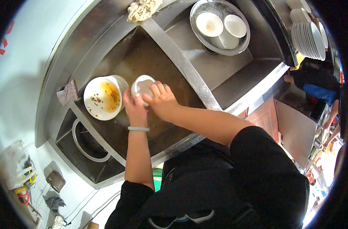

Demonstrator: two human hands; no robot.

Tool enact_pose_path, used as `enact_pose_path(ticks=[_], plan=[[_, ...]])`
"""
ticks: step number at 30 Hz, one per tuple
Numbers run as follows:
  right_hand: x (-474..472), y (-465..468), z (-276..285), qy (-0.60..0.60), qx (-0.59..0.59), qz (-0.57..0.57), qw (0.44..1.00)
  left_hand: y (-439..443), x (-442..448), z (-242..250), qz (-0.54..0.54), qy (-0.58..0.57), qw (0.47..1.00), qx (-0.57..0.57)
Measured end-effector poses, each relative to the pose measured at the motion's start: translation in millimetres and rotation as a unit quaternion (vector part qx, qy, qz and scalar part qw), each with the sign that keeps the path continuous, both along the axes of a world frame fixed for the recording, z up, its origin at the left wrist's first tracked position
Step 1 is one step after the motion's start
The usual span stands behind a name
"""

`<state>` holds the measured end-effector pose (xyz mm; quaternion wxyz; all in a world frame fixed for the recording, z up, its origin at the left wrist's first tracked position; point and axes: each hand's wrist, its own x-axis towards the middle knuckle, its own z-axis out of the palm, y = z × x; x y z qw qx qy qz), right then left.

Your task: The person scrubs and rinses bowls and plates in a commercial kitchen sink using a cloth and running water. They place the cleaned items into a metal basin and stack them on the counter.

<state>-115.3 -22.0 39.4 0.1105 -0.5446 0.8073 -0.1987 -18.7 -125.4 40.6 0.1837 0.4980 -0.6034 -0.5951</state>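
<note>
A white bowl (143, 85) is held between my hands over the murky water in the middle sink basin (174, 83). On its near left side is my left hand (136, 110), with a pale bangle on the wrist. My right hand (164, 103) has its fingers over the bowl's right rim; its thumb is partly hidden. Left of them, a stack of white dishes (98, 98) stands in the basin. The top dish carries orange liquid and dark food scraps.
In the right basin, a round metal bowl (196, 43) holds two white bowls (209, 24). A rag (143, 10) and a checked cloth (67, 93) lie on the sink's edges. A white ring (91, 156) rests in the left basin. Stacked white dishes (307, 40) stand at right; people work beyond.
</note>
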Motion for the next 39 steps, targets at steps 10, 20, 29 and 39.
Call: enact_pose_path(ticks=[10,20,29,39], plan=[[-33,35,19,-0.341,0.115,-0.117,0.926,41,29,-109,-0.449,-0.512,0.731,-0.031],[-27,51,8,-0.386,0.088,-0.167,0.903,54,37,-91,-0.529,-0.368,0.754,-0.126],[-28,54,18,-0.340,0.145,-0.113,0.922,48,28,-47,-0.195,-0.086,0.966,0.146],[-58,61,81,-0.520,-0.122,-0.103,0.839,12,-19,-39,-0.007,0.156,0.896,0.415]])
